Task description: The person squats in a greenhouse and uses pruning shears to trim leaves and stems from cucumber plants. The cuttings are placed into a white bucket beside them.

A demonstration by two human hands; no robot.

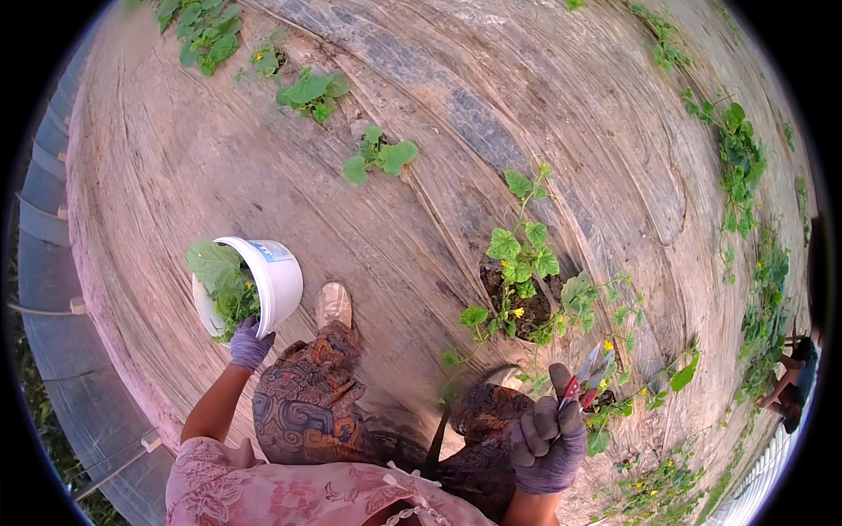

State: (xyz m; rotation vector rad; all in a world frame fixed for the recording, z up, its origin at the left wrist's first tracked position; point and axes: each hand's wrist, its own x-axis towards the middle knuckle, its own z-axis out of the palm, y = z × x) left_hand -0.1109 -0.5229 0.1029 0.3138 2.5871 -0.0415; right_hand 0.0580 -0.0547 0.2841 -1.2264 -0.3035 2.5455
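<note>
My left hand (251, 344), in a purple knit glove, grips the rim of a white plastic bucket (283, 283), which is tilted with its mouth to the left. Green leaves and cut vine pieces (230, 286) with small yellow flowers fill part of it. In my right hand (549, 434), gloved with a dark palm, is a pair of pruning snips (582, 386) with red handles, blades pointing up and spread apart. Just beyond the snips, a vine plant (523, 263) with yellow flowers grows from a hole of bare soil in the plastic mulch film.
Plastic mulch film (395, 230) covers the ground. Smaller vine plants (380, 155) stand farther up, and a row of vines (740, 164) runs along the right. A crouching person (792, 381) is at the far right. Plastic sheeting (49, 276) borders the left.
</note>
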